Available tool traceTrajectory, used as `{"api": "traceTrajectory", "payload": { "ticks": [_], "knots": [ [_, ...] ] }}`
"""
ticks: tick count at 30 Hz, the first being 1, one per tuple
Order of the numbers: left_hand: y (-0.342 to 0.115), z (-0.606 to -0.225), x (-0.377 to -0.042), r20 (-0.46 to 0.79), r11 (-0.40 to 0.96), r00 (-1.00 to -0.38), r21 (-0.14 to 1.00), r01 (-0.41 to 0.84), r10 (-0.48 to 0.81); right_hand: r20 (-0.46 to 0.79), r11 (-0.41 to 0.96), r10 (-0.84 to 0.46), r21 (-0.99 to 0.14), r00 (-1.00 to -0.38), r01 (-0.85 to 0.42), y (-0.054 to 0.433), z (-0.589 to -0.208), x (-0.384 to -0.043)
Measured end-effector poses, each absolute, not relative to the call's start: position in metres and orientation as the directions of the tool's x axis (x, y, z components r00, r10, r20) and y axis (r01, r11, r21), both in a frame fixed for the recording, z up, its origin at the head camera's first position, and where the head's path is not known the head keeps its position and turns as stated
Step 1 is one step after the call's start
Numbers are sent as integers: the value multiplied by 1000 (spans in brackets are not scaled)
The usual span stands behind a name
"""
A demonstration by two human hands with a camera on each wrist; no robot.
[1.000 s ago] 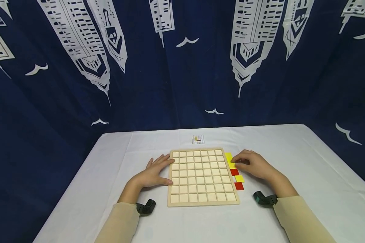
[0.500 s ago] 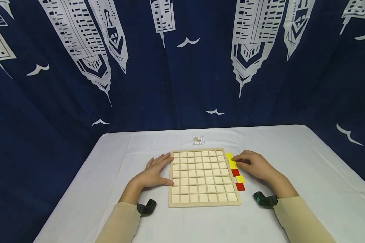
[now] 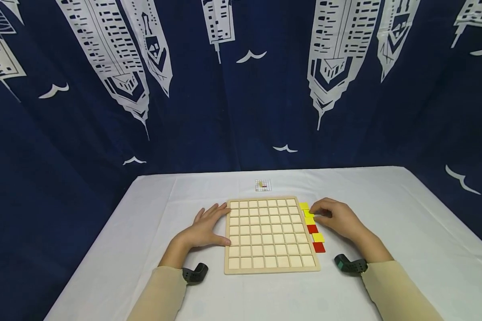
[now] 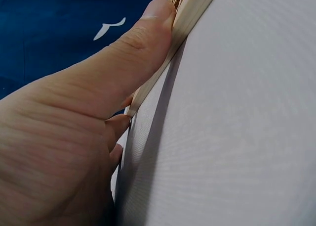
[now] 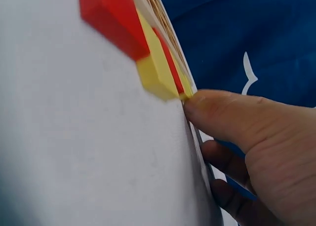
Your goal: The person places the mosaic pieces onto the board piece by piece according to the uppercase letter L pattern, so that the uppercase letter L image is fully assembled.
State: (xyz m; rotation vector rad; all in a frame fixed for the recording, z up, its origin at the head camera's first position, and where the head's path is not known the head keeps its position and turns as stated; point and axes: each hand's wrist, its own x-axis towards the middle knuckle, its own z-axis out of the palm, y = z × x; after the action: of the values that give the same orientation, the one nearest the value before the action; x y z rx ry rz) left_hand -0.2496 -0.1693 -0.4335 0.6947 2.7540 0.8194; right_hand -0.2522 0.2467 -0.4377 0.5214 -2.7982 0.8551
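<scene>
My left hand lies along the left edge of a square wooden grid board, its fingers spread and its thumb resting on the rim. In the left wrist view the thumb presses the board's edge. My right hand is at the board's upper right side, thumb and forefinger curled at a small yellow block. The right wrist view has the thumb tip right at the far yellow end of the row; the forefinger's contact is hidden there. Below it stand a red block, another yellow block and a red block.
A small printed grid card lies behind the board. White cloth covers the table, and a dark blue curtain with white buildings hangs behind. Dark wrist devices sit by both sleeves.
The right hand has shifted slightly right, and the yellow block at its fingertips now stands a little out from its neighbours. The left hand keeps its place on the board; the whole view has drifted slightly.
</scene>
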Motion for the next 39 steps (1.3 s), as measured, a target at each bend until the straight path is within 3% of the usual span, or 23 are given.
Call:
{"api": "traceTrajectory", "payload": {
  "ticks": [25, 39],
  "knots": [
    [-173, -434, -247, -42, 744, -897, 577, 337, 439, 263, 775, -195, -549, -945, -312, 240, -448, -260],
    [-170, -435, -250, -32, 749, -880, 539, 385, 474, 257, 751, -181, -587, -949, -302, 246, -439, -258]
  ]
}}
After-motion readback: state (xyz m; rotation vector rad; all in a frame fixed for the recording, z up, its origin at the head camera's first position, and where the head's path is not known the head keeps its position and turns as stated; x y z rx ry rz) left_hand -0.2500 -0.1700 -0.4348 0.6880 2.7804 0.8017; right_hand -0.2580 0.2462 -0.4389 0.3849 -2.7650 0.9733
